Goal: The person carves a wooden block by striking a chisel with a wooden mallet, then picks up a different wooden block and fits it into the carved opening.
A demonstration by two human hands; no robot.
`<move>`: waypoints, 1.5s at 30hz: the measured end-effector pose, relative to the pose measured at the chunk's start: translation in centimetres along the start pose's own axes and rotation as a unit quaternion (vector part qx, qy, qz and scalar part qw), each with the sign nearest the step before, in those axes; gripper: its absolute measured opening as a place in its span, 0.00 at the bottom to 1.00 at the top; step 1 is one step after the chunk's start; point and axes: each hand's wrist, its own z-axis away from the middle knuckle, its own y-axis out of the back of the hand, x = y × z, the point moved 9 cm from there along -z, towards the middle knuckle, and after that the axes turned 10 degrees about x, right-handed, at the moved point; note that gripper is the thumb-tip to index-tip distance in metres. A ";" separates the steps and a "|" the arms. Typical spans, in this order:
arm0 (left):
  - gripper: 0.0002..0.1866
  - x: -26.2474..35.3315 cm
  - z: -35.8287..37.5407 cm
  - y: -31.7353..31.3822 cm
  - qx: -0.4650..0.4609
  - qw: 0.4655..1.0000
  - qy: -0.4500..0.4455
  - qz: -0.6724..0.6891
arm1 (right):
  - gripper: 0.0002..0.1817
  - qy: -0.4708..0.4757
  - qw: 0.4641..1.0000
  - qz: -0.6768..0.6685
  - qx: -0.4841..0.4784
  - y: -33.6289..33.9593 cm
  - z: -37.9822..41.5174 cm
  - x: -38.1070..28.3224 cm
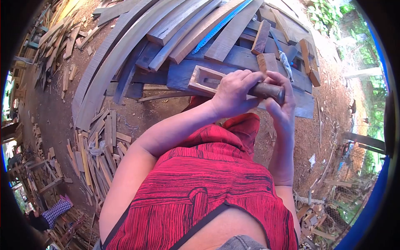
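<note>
Outdoor woodyard, planks (pixel 175 29) at 12 o'clock | left hand (pixel 233 93) wrapped handle (pixel 268 89); right hand (pixel 281 104) pinched its end | plane (pixel 206 79) at 11 o'clock on bench (pixel 179 75) | risk: two-hand grip could slip, dropping handle.

Planks (pixel 175 25) crowd bench top; open dirt (pixel 133 112) btwn bench & scrap pile (pixel 98 154).
</note>
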 end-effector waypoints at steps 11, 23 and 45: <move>0.27 0.3 0.9 -1.6 -0.046 0.994 -0.103 0.006 | 0.53 -0.061 0.861 0.503 0.049 9.5 -0.2 14.7; 0.26 -0.3 0.8 -2.4 -0.076 0.990 -0.105 0.053 | 0.43 -0.273 0.889 0.350 0.111 12.3 -0.4 16.6; 0.25 -1.6 0.6 -2.8 -0.081 0.990 -0.094 0.063 | 0.31 -0.016 0.931 0.099 0.350 10.5 10.1 -0.5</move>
